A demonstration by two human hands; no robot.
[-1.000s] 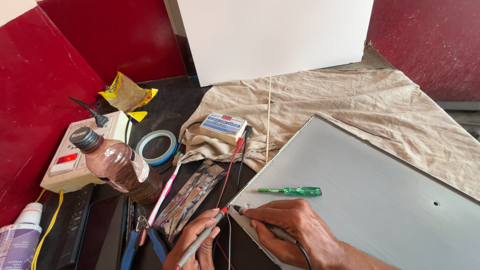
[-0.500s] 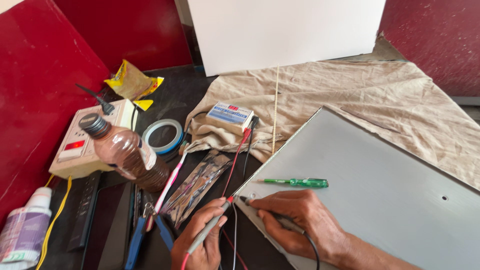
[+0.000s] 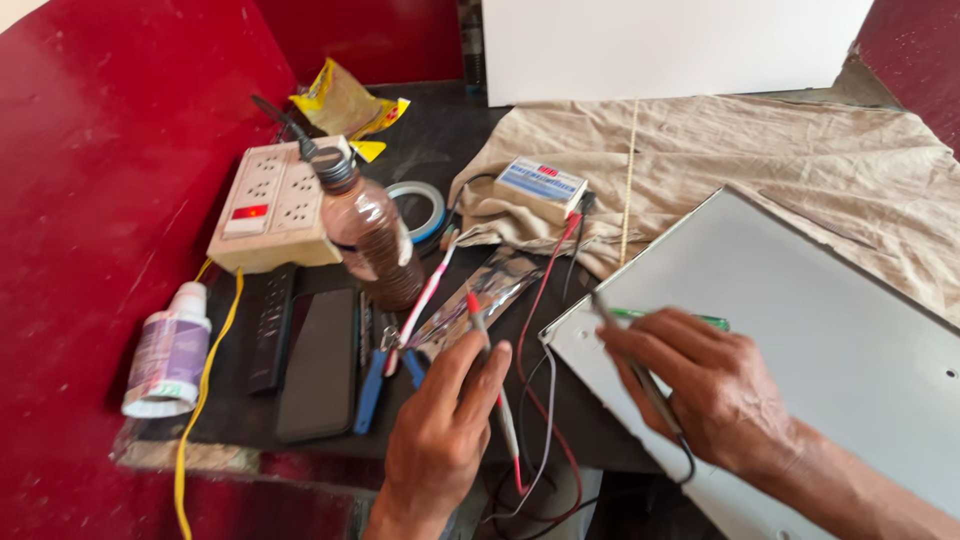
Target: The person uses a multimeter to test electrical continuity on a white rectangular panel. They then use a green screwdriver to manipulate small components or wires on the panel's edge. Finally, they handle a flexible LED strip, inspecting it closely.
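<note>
Probes in both hands — a red-tipped test probe (image 3: 490, 365) pinched between the fingers of the left hand (image 3: 440, 440) at lower centre of the frame, and a black test probe (image 3: 640, 375) gripped in the closed right hand (image 3: 715, 390) at lower right. The red probe's tip points up and to the left, clear of the table; the black probe's tip appears to hang just above the near corner of a grey metal panel (image 3: 800, 330), though blur makes contact hard to judge. Red and black leads (image 3: 535, 330) run from the hands up toward a small white-and-blue tester box (image 3: 540, 185) resting on a beige cloth (image 3: 760, 150). A green screwdriver (image 3: 712, 322) lies on the panel, mostly hidden behind the right hand. Left of the left hand lie blue-handled pliers (image 3: 372, 385), a dark phone (image 3: 320, 365) and a black remote (image 3: 272, 328). Farther back stand a brown plastic bottle (image 3: 370, 235), a cream power strip (image 3: 270, 205) and a roll of tape (image 3: 420, 210); a white bottle (image 3: 165, 350) lies at left — a yellow wrapper (image 3: 345, 105) sits at upper centre.
</note>
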